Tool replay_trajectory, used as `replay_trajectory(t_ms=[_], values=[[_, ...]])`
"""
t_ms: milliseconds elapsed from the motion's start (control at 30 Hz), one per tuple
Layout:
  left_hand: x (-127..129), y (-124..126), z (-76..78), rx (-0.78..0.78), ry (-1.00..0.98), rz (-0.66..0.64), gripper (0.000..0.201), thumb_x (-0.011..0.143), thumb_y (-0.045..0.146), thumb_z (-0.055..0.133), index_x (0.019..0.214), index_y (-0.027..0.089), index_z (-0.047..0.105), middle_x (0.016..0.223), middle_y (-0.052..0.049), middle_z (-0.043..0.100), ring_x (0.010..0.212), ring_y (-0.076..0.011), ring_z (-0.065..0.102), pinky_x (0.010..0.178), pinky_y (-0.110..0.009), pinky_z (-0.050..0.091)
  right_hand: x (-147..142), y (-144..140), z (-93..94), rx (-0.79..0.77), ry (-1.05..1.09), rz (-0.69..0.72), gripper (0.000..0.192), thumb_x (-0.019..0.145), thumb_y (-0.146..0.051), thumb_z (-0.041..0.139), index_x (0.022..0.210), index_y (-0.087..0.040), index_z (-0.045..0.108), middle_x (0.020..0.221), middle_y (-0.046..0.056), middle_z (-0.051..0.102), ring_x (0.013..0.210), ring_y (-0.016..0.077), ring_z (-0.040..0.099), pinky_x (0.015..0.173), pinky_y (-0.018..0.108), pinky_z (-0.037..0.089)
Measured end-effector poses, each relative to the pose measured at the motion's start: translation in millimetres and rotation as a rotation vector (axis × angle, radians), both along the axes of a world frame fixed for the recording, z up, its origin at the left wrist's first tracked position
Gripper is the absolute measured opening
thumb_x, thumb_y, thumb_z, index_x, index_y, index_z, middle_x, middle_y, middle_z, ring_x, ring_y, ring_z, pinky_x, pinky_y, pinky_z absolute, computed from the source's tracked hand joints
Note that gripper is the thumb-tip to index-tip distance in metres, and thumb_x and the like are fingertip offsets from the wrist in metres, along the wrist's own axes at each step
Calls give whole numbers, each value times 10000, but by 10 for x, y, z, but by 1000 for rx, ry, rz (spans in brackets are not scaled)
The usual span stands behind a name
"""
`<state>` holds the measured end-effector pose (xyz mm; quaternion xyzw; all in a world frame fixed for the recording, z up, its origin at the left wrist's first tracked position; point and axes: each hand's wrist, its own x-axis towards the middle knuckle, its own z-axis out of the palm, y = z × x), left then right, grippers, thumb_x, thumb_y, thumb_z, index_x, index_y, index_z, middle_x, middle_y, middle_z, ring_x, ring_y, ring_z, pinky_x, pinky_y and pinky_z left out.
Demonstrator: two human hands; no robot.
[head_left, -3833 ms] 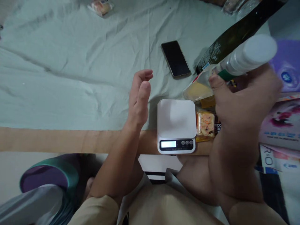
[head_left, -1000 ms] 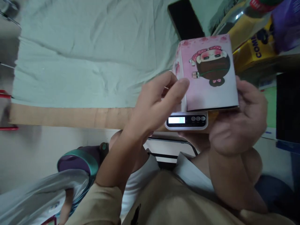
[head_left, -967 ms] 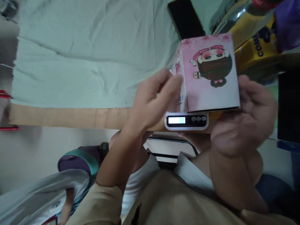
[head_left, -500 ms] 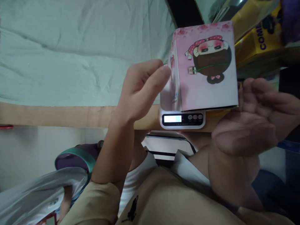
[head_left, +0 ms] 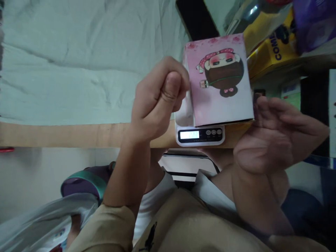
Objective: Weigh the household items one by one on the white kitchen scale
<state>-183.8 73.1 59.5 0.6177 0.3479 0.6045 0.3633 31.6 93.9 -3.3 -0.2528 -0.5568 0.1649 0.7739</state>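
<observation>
A pink and white cardboard box (head_left: 219, 108) with a cartoon girl printed on it rests on a white digital scale (head_left: 201, 140). The scale's display is lit, but its figures are too faint to read. My left hand (head_left: 160, 98) is closed into a fist beside the box's left side, knuckles close to it; no object shows in it. On the other side, my right hand (head_left: 273, 136) is palm up and slightly blurred, fingers stretched out. Its fingertips are close to the box's right edge; whether they touch is unclear.
A pale green cloth (head_left: 78, 63) covers the table behind its wooden edge (head_left: 65, 134). A dark flat object (head_left: 196, 19) lies behind the box. To the right are a yellow package (head_left: 275, 52) and a purple package (head_left: 315, 24). A teal-rimmed purple item (head_left: 84, 182) is below left.
My left hand has curled from an extended thumb near the box into a tighter fist. Box, scale and right hand appear shifted left as the view moved. The right hand remains beside the box.
</observation>
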Motion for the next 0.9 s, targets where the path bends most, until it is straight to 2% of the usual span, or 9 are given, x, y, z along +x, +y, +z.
replay_trajectory(t_ms=[67, 133, 233, 333, 467, 567, 633, 800, 900], values=[[9, 68, -65, 167, -68, 36, 100, 1047, 301, 658, 974, 262, 714, 769, -9, 553, 526, -102, 412, 509, -311, 353, 9, -8, 3, -36, 0, 11, 282, 926, -482, 603, 1101, -296, 722, 1090, -28, 837, 1019, 125, 826, 884, 324, 701], [-1, 118, -123, 248, -73, 75, 154, 952, 230, 722, 807, 244, 673, 796, -23, 586, 542, -109, 440, 527, -335, 379, 13, -39, 12, -69, -3, -6, 277, 899, -486, 616, 1090, -310, 712, 1082, -24, 827, 1003, 154, 823, 863, 371, 712], [-46, 121, -159, 240, -97, 39, 265, 850, 317, 792, 681, 240, 603, 639, -16, 510, 505, -126, 402, 480, -361, 289, 16, -124, 45, -146, -71, -30, 292, 880, -492, 600, 1100, -329, 702, 1101, -13, 804, 1031, 208, 808, 897, 484, 706], [-94, 94, -167, 88, -86, 167, 310, 897, 492, 745, 718, 254, 660, 621, -21, 494, 539, -144, 388, 508, -385, 289, 19, -223, 96, -267, -138, 34, 319, 902, -467, 603, 1164, -312, 699, 1202, 31, 754, 1177, 249, 765, 1074, 585, 647], [-120, 203, -328, -100, -71, 345, 302, 940, 589, 755, 962, 288, 727, 920, -20, 656, 874, -212, 581, 808, -420, 494, 16, -299, 147, -331, -204, 170, 440, 925, -441, 600, 1331, -280, 651, 1385, 65, 674, 1354, 275, 683, 1169, 631, 596], [-89, 350, -499, -307, -104, 252, 567, 870, 695, 797, 1274, 329, 644, 1295, -19, 700, 1273, -297, 632, 1125, -502, 506, 17, -323, 174, -397, -320, 162, 464, 964, -448, 591, 1411, -325, 623, 1452, 69, 650, 1393, 275, 659, 1172, 565, 615], [-59, 410, -533, -381, -111, 120, 649, 882, 720, 751, 1363, 313, 595, 1403, -31, 686, 1411, -315, 606, 1221, -524, 473, 22, -339, 189, -456, -415, 134, 475, 978, -459, 598, 1439, -344, 600, 1437, 80, 654, 1350, 277, 678, 1137, 526, 644], [-94, 310, -259, -345, 15, -25, 633, 813, 774, 776, 1222, 293, 736, 1289, -51, 757, 1255, -328, 690, 1165, -486, 534, -7, -383, 196, -455, -469, 109, 484, 996, -472, 614, 1452, -314, 598, 1379, 91, 657, 1260, 266, 699, 1061, 490, 671], [-156, 131, 4, -339, 84, -48, 505, 931, 669, 696, 1229, 265, 751, 1225, -62, 768, 1144, -300, 717, 1058, -456, 594, -118, -418, 227, -378, -460, 110, 491, 990, -519, 652, 1431, -305, 623, 1334, 89, 651, 1238, 269, 696, 1033, 490, 678]])
